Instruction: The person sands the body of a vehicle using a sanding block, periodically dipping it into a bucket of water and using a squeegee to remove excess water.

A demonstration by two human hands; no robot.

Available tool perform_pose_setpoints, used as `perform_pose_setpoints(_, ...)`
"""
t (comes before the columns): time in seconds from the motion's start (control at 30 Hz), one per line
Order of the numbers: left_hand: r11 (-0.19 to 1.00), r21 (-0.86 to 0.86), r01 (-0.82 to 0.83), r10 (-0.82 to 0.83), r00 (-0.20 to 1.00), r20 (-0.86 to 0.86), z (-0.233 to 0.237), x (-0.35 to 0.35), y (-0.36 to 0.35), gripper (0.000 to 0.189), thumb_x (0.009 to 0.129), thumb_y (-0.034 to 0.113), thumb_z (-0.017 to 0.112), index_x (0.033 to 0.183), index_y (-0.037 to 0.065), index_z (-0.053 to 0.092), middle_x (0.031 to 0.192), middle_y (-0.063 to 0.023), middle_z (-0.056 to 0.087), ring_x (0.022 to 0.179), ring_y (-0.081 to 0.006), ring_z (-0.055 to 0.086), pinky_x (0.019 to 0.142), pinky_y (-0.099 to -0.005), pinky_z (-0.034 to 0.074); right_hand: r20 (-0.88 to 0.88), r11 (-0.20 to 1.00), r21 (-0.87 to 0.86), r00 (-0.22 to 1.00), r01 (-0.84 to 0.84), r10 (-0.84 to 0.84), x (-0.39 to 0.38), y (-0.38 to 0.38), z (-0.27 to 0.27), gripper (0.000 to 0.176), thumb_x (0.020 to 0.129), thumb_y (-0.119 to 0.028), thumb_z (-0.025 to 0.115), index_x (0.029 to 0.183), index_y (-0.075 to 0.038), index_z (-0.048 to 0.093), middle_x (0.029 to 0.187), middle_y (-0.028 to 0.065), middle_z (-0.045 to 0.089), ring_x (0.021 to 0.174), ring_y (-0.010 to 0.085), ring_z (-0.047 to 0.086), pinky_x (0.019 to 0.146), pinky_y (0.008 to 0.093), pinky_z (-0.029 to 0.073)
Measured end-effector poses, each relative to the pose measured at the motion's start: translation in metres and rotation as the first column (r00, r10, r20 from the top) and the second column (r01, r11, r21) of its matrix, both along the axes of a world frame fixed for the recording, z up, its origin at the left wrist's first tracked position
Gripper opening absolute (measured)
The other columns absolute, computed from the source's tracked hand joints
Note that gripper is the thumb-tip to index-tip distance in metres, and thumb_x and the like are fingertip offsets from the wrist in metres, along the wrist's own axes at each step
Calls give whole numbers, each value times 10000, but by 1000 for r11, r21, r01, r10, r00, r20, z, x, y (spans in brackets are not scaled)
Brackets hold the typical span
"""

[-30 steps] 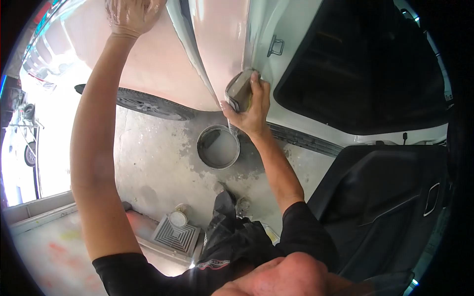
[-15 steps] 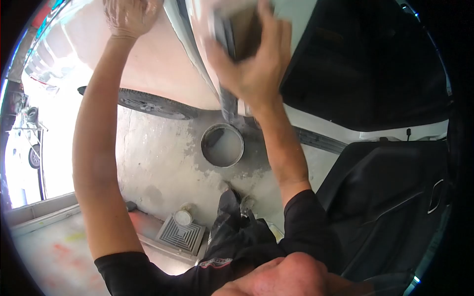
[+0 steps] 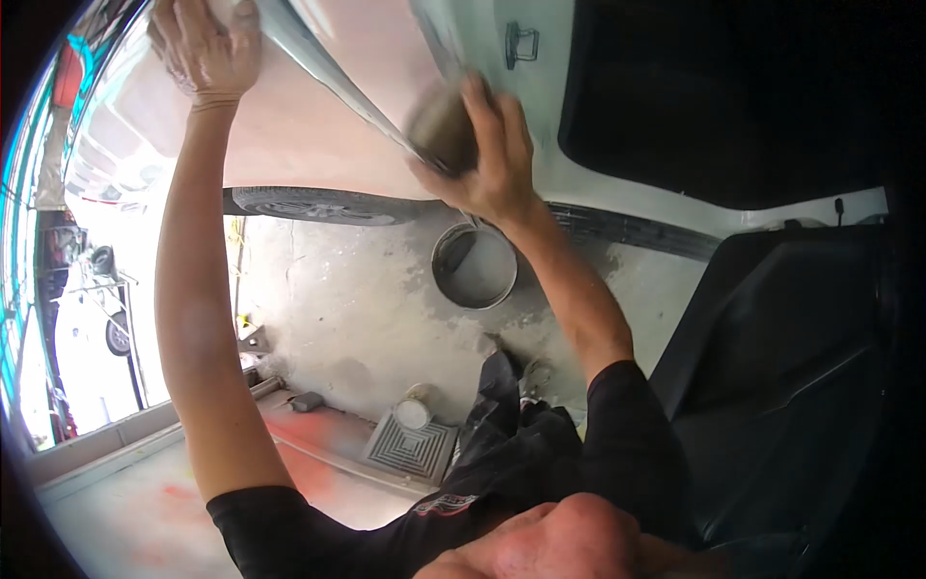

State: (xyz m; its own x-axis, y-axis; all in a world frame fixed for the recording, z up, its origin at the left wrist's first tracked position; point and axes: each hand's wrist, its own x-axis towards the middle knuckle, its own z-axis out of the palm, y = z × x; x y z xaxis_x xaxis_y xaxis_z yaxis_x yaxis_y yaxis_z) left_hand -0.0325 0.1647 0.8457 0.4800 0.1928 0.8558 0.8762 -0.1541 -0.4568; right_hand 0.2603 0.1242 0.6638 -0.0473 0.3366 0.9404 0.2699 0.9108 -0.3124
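Note:
My left hand [image 3: 205, 53] lies on the pinkish car body panel [image 3: 309, 125], fingers spread and with nothing in them. My right hand [image 3: 492, 159] grips a brownish-grey sanding block [image 3: 444, 130], blurred by motion. The block is against the car's body beside the open door gap, just right of a long pale panel edge [image 3: 333, 77]. My fingers wrap its right side, and the face turned to the car is hidden. Below this hand a round bucket [image 3: 475, 268] of cloudy water stands on the floor, with a dark piece inside.
A car wheel [image 3: 323, 205] shows under the panel. At right are the dark car interior [image 3: 675, 96] and a black door trim panel [image 3: 772, 386]. A small tub [image 3: 413, 414] sits on a square grille [image 3: 415, 447] near my feet, beside a paint-stained surface [image 3: 318, 473].
My right hand has moved down with the sanding block. The view has shifted, so the bucket and floor appear further right. My left hand stays on the panel, now with fingers more visible.

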Motion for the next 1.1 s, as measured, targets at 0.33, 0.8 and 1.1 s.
perform_pose_setpoints(0.33,994,6,111,-111,994,11,6,35,-8,710,1021,522,449,1439,-50,501,1415,-236,544,1311,-380,491,1103,-484,329,21,989,-107,994,-102,105,10,-5,-30,1009,737,-373,893,1525,0,385,1121,206,534,960,344,561,800,442,523)
perform_pose_setpoints(0.8,996,-10,92,-91,996,21,2,33,-9,726,1021,539,434,1429,-57,506,1408,-252,542,1295,-400,492,1105,-505,324,-8,995,-87,999,-50,49,-3,-2,34,1061,699,-362,916,1528,12,370,1151,215,542,927,344,581,780,459,536)
perform_pose_setpoints(1.1,991,2,131,-131,991,31,9,35,-11,718,1017,526,428,1432,-55,503,1414,-261,532,1319,-405,482,1122,-508,312,-59,998,-55,997,43,-46,-15,1,68,950,727,-399,884,1462,2,434,1125,230,570,968,390,609,770,481,557)
